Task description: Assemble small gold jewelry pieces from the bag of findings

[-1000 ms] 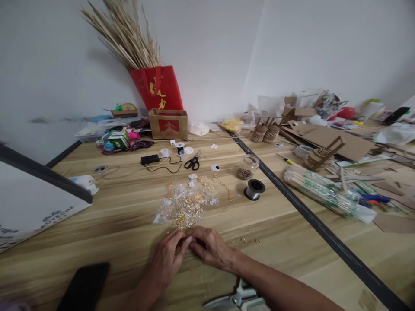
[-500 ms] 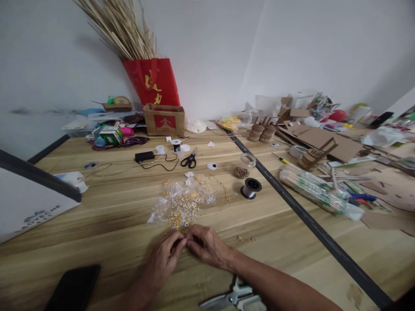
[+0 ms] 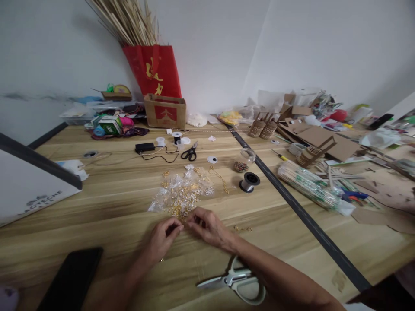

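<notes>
Trinkets [image 3: 184, 199], glittering gold and silver

White box [image 3: 29, 179] reads, apparently, "AOYECHE"; red bag [image 3: 169, 71] shows "力".

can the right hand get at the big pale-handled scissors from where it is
Probably yes: the pale-handled scissors lie on the bare tabletop with nothing on them. The right hand would likely have to draw back, since its own forearm passes close beside the handles.

A pale wall [image 3: 220, 56] meets the wooden table [image 3: 129, 224].
</notes>
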Tool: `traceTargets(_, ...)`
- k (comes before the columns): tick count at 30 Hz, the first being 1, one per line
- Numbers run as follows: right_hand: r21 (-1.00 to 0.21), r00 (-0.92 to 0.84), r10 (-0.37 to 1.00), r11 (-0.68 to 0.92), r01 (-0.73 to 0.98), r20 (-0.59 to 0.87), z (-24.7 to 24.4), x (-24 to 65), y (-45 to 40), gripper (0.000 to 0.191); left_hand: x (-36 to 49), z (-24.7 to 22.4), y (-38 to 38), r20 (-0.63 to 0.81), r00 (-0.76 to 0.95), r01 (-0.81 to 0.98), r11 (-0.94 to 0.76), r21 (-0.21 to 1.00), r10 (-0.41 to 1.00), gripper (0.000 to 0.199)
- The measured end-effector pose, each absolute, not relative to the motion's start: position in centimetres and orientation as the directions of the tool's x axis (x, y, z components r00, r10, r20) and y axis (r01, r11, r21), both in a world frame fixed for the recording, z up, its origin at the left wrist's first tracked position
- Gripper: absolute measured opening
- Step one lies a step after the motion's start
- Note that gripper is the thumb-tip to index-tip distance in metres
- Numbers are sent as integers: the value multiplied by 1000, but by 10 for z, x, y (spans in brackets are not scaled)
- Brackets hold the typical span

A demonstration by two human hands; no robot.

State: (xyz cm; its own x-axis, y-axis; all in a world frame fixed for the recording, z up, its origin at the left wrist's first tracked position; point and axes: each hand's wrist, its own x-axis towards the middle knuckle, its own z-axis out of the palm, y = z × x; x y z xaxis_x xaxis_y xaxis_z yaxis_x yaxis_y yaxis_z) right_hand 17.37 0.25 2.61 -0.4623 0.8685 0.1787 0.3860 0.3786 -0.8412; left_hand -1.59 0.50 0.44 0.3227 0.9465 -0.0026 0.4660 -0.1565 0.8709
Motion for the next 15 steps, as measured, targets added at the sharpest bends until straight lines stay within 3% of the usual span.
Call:
traceTargets(6, -747, -481, 867, 406, 526, 133, 53, 208, 19, 7, -22, 6, 8, -72, 387, 424, -108, 899, 919, 27)
traceTargets(15, -414, -587, 803, 501, 760, -107, 52, 225, 11, 5, -26, 14, 8, -81, 448, 408, -123, 905, 891, 29)
